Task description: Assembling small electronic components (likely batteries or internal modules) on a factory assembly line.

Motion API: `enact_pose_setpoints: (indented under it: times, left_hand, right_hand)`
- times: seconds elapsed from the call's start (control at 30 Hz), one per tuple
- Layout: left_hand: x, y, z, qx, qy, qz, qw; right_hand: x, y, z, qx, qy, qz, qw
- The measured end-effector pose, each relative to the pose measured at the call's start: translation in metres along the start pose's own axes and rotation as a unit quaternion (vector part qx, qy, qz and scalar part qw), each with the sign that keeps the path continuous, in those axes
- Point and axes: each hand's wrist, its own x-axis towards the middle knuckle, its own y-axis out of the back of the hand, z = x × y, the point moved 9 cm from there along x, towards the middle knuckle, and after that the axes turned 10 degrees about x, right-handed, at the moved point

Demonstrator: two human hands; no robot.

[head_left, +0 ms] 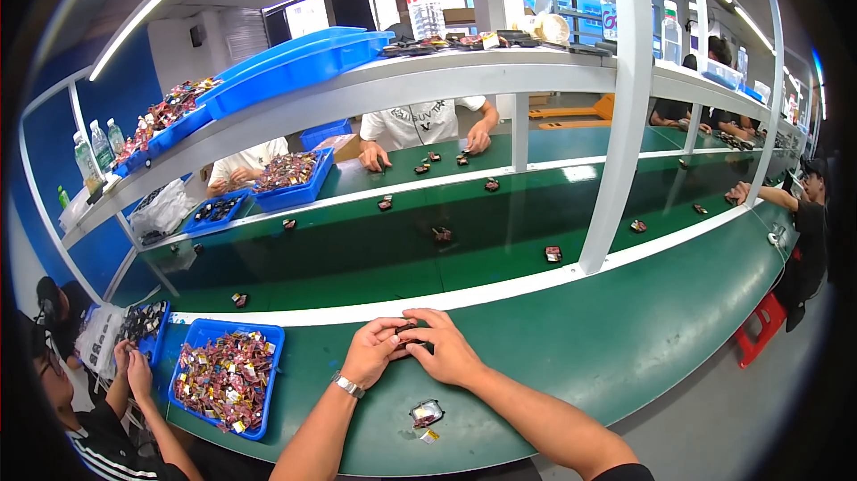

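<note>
Both my hands meet over the green worktop [571, 347], near the white rail. My left hand [366, 358], with a metal-band watch at the wrist, has its fingers closed on a small dark casing [407, 329]. From the other side my right hand [446, 352] grips the same piece, its thumb and fingers bent around it. Fingers cover most of the casing, so its details are hidden. Below the hands lies a small black-rimmed unit [427, 411] with a silvery face and a reddish part. A little yellow-and-white piece [430, 436] lies beside it.
Left of my hands stands a blue tray [276, 374] heaped with small reddish parts. Beyond the white rail [500, 292], a green belt carries scattered small units [553, 254]. A white post [616, 124] rises from the rail. Co-workers sit at left, opposite and far right.
</note>
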Motion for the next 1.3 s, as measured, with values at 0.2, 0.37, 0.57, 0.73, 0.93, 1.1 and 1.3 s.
enact_pose_setpoints:
  times: [0.2,0.37,0.57,0.73,0.93,1.1,1.3]
  left_hand:
    - [0.002,-0.007,0.001,0.009,0.007,-0.006,1.0]
    - [0.003,-0.014,0.005,0.022,0.015,-0.011,1.0]
    - [0.004,-0.012,0.002,0.017,0.027,-0.007,0.999]
    - [0.003,-0.008,-0.003,0.034,0.044,0.004,0.998]
    - [0.003,-0.01,-0.001,0.024,0.04,0.0,0.999]
    - [0.003,-0.011,-0.001,0.042,0.038,0.009,0.998]
    - [0.004,-0.017,0.002,0.05,0.034,0.02,0.998]
  right_hand:
    - [0.0,0.004,-0.003,-0.06,0.033,0.008,0.998]
    - [0.006,0.019,-0.014,-0.071,0.055,0.07,0.993]
    - [0.004,0.016,-0.016,-0.139,0.075,0.076,0.984]
    - [0.003,0.015,-0.02,-0.135,0.059,0.067,0.987]
    - [0.002,0.013,-0.014,-0.127,0.05,0.081,0.987]
    - [0.001,0.014,-0.014,-0.135,0.053,0.1,0.984]
    - [-0.002,0.013,-0.013,-0.154,0.06,0.111,0.98]
